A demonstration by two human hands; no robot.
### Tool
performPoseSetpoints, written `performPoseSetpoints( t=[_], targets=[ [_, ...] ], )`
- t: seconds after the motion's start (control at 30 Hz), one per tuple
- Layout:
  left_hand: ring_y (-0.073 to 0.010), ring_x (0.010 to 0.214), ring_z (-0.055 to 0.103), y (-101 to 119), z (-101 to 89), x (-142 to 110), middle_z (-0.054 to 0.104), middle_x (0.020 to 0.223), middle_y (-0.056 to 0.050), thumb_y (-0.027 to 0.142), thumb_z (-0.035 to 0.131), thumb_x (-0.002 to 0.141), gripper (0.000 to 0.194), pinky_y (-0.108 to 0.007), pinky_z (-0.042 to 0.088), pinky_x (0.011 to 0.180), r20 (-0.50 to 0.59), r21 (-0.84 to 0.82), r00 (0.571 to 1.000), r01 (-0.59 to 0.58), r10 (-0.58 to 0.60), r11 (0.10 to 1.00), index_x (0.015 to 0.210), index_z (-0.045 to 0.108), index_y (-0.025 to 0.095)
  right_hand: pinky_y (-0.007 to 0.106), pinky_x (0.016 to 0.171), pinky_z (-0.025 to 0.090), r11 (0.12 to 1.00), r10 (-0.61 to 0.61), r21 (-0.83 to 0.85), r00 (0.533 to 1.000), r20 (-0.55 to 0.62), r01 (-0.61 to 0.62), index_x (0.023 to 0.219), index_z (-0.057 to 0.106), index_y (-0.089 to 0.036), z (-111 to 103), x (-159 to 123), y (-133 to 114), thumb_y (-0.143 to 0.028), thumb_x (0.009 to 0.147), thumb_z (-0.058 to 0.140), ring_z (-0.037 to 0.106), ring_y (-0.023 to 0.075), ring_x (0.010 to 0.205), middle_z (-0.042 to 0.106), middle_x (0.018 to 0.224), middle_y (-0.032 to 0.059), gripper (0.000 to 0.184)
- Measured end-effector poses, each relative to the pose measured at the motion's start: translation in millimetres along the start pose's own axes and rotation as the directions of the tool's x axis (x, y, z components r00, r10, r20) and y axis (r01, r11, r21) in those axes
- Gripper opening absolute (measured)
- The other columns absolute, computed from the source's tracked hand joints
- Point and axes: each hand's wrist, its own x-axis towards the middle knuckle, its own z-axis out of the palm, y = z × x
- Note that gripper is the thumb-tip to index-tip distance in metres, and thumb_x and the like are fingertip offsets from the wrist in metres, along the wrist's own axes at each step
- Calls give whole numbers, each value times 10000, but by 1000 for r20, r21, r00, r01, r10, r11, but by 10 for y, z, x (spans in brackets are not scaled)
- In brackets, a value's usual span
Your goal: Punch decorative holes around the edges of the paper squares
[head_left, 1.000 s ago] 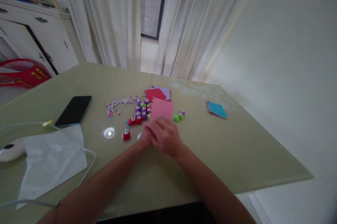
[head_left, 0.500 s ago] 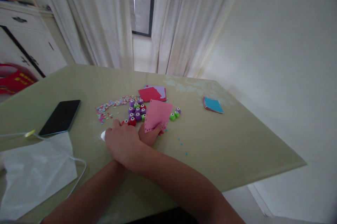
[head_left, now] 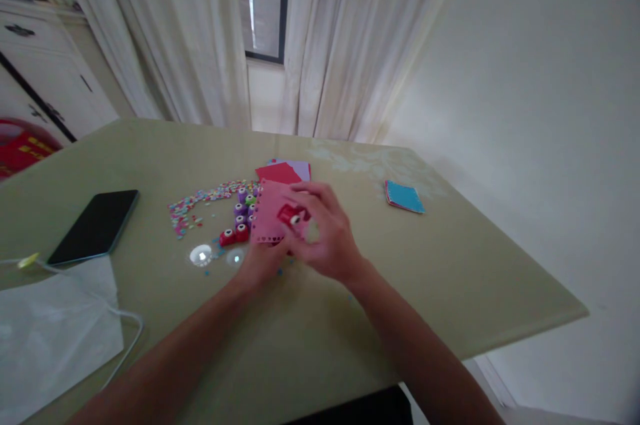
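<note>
My left hand (head_left: 263, 265) is closed on the lower edge of a pink paper sheet (head_left: 270, 212) with small holes punched along its edges. Over the sheet's right side, my right hand (head_left: 325, 235) has its fingers curled around a small red paper punch (head_left: 289, 214) with a white, dark-centred button. Part of the punch is hidden by the fingers. More such punches, purple, green and two red ones (head_left: 235, 234), stand grouped on the table just left of the sheet, which partly covers the group.
Colourful paper bits (head_left: 215, 193) lie behind the punches. Red and lilac sheets (head_left: 280, 172) are stacked further back. A blue-topped stack of sheets (head_left: 405, 196) lies to the right. On the left are a phone (head_left: 95, 225), a white sheet (head_left: 60, 325) and a white cable (head_left: 131, 318).
My right hand has swung from across my left wrist, near the red punches, to the right side of the pink sheet, now with a red punch in it. The sheet has shifted slightly left.
</note>
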Motion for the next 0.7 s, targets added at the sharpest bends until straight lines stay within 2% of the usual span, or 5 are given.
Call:
performPoseSetpoints(
  t=[0.1, 0.23, 0.43, 0.6, 0.7],
  targets=[
    [-230, 690, 754, -74, -49, 35, 774, 718, -48, 564, 649, 876, 375, -336, 611, 684, -16, -65, 999, 50, -51, 997, 767, 717, 212, 455, 1054, 564, 970, 244, 27, 948, -207, -243, 1243, 732, -275, -179, -284, 440, -212, 923, 715, 672, 274, 1189, 683, 1282, 104, 327],
    [-231, 665, 737, -80, -64, 22, 765, 674, -49, 609, 653, 858, 426, -333, 597, 692, -51, -105, 996, 62, -68, 993, 684, 723, 226, 437, 972, 590, 878, 478, 134, 860, -178, -460, 1226, 737, -252, -155, -517, 757, -316, 975, 683, 693, 269, 1119, 710, 1240, 111, 264],
    [-230, 619, 713, -13, -112, 15, 750, 633, -57, 636, 673, 825, 452, -326, 586, 651, -88, -99, 994, 55, -64, 994, 642, 729, 226, 393, 917, 598, 773, 595, 284, 803, -16, -567, 1300, 661, -262, 22, -549, 626, -368, 1005, 663, 712, 243, 1100, 740, 1233, 93, 313],
    [-232, 628, 711, 14, -146, -4, 756, 640, -56, 609, 667, 841, 429, -324, 584, 641, -64, -66, 995, 72, -77, 995, 661, 748, 227, 352, 812, 599, 726, 639, 344, 769, -16, -596, 1122, 631, -247, 86, -557, 492, -364, 870, 844, 715, 216, 955, 733, 1086, 60, 350],
    [-230, 629, 710, 22, -147, -10, 755, 638, -53, 598, 657, 848, 437, -328, 590, 657, -39, -44, 996, 75, -76, 996, 618, 737, 235, 344, 791, 590, 729, 630, 355, 776, -14, -586, 1067, 629, -244, 85, -556, 480, -358, 855, 863, 698, 202, 917, 717, 1060, 49, 336]
  ],
)
